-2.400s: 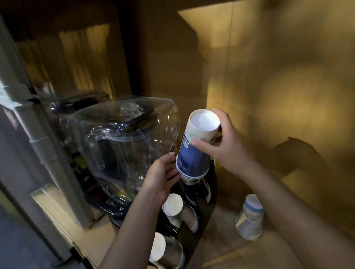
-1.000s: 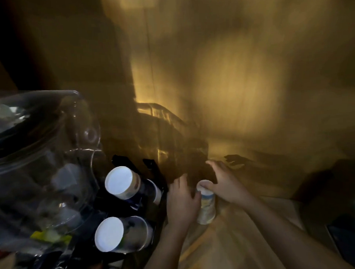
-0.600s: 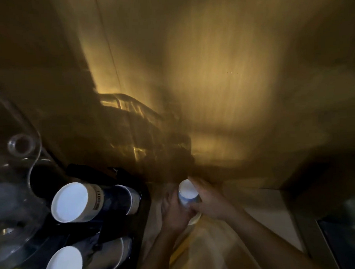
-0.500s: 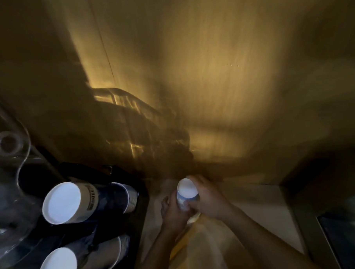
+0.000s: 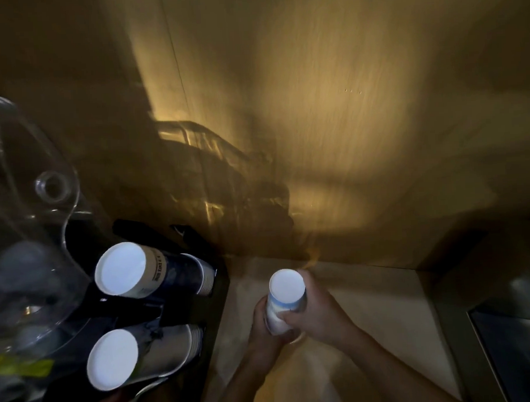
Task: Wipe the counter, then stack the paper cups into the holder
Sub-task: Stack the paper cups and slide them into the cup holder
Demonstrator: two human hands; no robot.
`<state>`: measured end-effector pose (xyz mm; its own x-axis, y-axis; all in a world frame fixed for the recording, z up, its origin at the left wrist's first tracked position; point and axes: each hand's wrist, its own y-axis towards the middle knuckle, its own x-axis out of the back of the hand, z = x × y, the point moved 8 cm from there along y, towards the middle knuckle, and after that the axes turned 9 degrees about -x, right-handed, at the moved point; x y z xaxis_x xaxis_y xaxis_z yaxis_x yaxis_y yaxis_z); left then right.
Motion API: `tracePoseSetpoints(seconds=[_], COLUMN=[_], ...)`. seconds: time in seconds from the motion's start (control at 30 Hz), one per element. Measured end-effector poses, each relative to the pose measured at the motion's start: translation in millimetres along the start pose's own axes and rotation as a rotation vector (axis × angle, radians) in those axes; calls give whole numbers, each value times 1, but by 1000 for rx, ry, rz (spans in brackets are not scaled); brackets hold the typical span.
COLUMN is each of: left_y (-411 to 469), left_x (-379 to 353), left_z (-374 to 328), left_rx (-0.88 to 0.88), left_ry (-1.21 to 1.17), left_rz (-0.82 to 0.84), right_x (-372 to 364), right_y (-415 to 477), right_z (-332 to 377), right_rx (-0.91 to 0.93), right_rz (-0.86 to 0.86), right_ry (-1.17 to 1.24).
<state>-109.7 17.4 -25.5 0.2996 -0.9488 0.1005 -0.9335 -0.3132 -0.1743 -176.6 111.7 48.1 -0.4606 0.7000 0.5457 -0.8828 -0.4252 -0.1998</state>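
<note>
Both hands grip a small stack of upside-down white paper cups with a pale blue band [image 5: 284,297] just above the beige counter [image 5: 368,302]. My left hand [image 5: 263,328] wraps its lower left side. My right hand [image 5: 319,315] closes on its right side. To the left stands the black cup holder [image 5: 183,301]. A dark blue cup stack [image 5: 148,274] lies in its upper slot and a grey cup stack [image 5: 137,357] in the slot below, white bottoms facing me.
A clear plastic blender jar [image 5: 31,241] fills the left edge, beside the holder. A wood-panel wall [image 5: 330,122] rises behind the counter. A dark metal sink edge [image 5: 512,336] lies at the right.
The blue stack I held over the holder now sits in its upper slot. Both hands moved right to the cups on the counter and closed on them, lifting them slightly.
</note>
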Motion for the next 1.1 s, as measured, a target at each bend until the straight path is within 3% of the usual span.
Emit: tracePoseSetpoints(seconds=[0.13,0.33,0.47,0.63,0.77,0.93,1.1], left_y=[-7,-42,-79,-124,-155,-177,-179], left_x=[11,48,75,119,157,187,205], left_z=[-28,-81,-118,-152,-171,-168,-161], left_rx=[-37,-62,-129,-217,-305,-272,-242], left_ry=[-123,-496,-489,-548,-443,-256,-327], left_rz=[7,-23,-33,-164,-267,-368,-450], right_x=[22,57,59,50,31,-15,-45], right_y=[-14,-48,-79,-112,-133,-141,-133], right_z=[44,110,154,207,243,266,270], right_rx=[105,266,416,580,705,758,750], right_rz=[-55,-81,-51,-18,-6,120,95], right_ry=[26,185,224,249,241,213,117])
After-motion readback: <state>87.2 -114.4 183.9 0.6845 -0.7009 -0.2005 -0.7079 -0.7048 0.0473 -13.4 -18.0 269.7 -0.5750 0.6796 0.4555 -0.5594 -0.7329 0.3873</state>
